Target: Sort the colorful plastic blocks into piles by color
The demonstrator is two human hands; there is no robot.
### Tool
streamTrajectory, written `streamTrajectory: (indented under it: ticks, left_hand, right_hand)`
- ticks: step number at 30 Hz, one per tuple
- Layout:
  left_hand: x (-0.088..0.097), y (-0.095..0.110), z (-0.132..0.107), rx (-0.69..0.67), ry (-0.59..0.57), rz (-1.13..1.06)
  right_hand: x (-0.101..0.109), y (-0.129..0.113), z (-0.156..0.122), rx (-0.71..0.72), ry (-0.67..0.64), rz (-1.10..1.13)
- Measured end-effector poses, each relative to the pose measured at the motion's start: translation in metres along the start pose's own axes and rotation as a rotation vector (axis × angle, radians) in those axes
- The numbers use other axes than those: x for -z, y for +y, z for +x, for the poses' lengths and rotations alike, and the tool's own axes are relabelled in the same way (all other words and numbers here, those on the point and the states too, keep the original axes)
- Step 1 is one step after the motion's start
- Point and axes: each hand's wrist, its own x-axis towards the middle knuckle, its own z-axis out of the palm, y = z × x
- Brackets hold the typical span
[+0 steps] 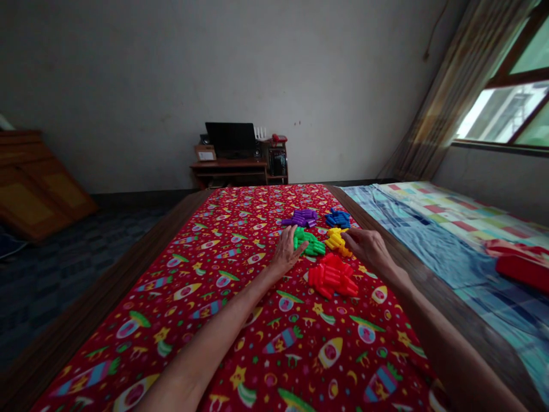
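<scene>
My left hand (286, 252) rests against the left side of a pile of green plastic pieces (312, 245), its thumb and fingers apart around the pile's edge. At the right side of a smaller yellow pile (335, 238) is my right hand (369, 247), its fingers curled together and their tips at the yellow pieces. Whether a piece is between those fingertips I cannot make out. Nearer to me lies a red pile (333, 277) of similar short, rod-like pieces. Beyond the green and yellow ones sit a purple pile (303, 218) and a blue pile (338, 218).
A red patterned cloth (206, 269) covers the middle of a dark wooden table (454, 292). Along the right side is a bed with a checked cover (454, 209) and a red folded item (521, 272). A monitor (230, 138) stands on a desk by the far wall.
</scene>
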Motion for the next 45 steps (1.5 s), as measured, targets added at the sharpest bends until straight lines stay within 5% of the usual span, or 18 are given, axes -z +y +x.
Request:
streamTrajectory:
  ticks: [7, 13, 18, 27, 32, 39, 45]
  left_hand:
    - [-0.004, 0.035, 0.010, -0.275, -0.097, 0.289]
    - [-0.016, 0.037, 0.019, -0.248, -0.090, 0.327]
    - [-0.007, 0.035, 0.014, -0.247, -0.071, 0.319]
    - [-0.001, 0.054, 0.005, -0.492, -0.217, 0.257]
    - [-0.002, 0.052, 0.007, -0.454, -0.285, 0.172]
    - [-0.006, 0.043, 0.004, -0.364, -0.192, -0.010]
    - [-0.010, 0.061, -0.035, -0.281, -0.170, -0.162]
  right_hand:
    - [-0.001, 0.001, 0.001, -0.034, 0.021, -0.010]
    - [0.005, 0.002, -0.001, -0.033, 0.026, -0.022]
    - [0.003, 0.002, 0.000, -0.003, 0.037, -0.023]
    - [-0.017, 0.015, -0.007, 0.097, -0.057, -0.087]
    - [-0.028, 0.016, -0.013, 0.241, -0.337, -0.087]
    - [-0.023, 0.008, -0.007, 0.201, -0.461, 0.002]
    - [-0.026, 0.018, -0.005, 0.176, -0.475, 0.005]
